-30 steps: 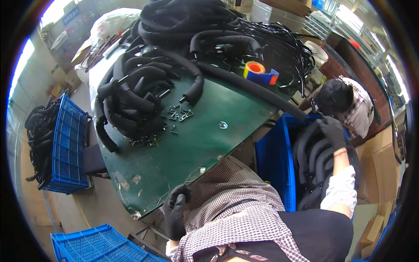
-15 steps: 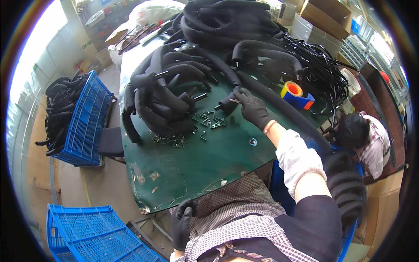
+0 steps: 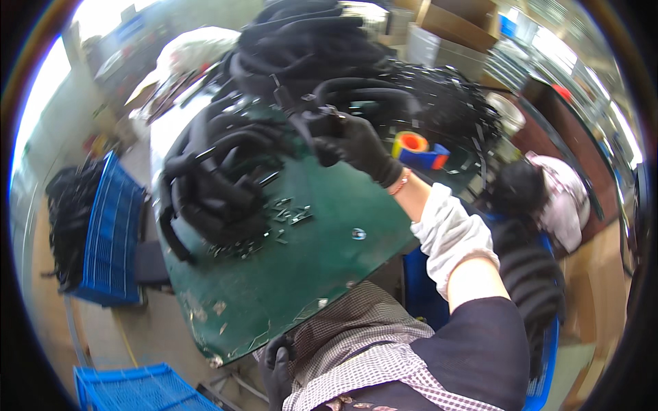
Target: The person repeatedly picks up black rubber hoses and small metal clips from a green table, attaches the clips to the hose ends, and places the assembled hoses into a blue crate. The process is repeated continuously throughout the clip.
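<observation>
My right hand [image 3: 363,145], in a black glove, is closed round a black foam-covered tube [image 3: 301,118] and holds it over the far part of the green table. A thin end sticks out of the tube; motion blurs it. My left hand [image 3: 277,366], also gloved, hangs by the checked apron near the table's front edge. Its fingers look loosely extended, with nothing seen in them. Left of the held tube lies a pile of bent black foam tubes [image 3: 216,181]. Several small metal clips [image 3: 291,212] are scattered beside that pile.
An orange-and-blue tape roll [image 3: 413,144] lies beyond my right arm, near a heap of thin black strips [image 3: 452,103]. More foam tubes [image 3: 301,48] are stacked at the back. Blue crates [image 3: 113,233] stand left. Another person [image 3: 548,198] is at the right.
My right hand has lifted the foam tube off the table and swung it up and left. The view has shifted. My left hand stays low by the apron.
</observation>
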Demonstrator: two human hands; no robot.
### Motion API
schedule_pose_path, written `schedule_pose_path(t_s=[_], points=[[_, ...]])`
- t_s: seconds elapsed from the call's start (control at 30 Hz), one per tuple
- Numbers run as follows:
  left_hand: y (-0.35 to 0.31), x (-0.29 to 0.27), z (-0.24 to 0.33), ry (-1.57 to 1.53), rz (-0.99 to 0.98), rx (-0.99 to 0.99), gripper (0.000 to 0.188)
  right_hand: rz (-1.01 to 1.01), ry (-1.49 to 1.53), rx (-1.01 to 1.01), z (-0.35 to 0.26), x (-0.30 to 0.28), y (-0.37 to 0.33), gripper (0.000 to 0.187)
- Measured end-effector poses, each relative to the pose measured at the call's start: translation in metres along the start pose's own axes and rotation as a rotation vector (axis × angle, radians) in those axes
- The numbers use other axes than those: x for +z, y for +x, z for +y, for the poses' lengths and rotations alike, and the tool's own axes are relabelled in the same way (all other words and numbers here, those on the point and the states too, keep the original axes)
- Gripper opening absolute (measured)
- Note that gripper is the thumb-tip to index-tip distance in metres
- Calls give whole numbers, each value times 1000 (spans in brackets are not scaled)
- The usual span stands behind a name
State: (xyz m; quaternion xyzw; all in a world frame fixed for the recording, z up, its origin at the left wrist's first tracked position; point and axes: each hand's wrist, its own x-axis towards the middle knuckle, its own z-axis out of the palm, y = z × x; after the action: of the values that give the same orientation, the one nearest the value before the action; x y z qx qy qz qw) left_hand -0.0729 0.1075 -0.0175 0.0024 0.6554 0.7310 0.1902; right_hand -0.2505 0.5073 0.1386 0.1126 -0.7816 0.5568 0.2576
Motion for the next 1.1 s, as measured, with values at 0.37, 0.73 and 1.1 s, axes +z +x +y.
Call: schedule_pose_path(t_s=[0.37,0.73,1.1], points=[[-14,21,86,986,301,1233,92,-89,256,-456,-190,69,-127,45],[-111,-19,101,1254,332,991,59,-670,957,195,-173,185,-178,44],[-196,-44,9,839,360,365,57,-1100,749,666,-118,248,-206,25]])
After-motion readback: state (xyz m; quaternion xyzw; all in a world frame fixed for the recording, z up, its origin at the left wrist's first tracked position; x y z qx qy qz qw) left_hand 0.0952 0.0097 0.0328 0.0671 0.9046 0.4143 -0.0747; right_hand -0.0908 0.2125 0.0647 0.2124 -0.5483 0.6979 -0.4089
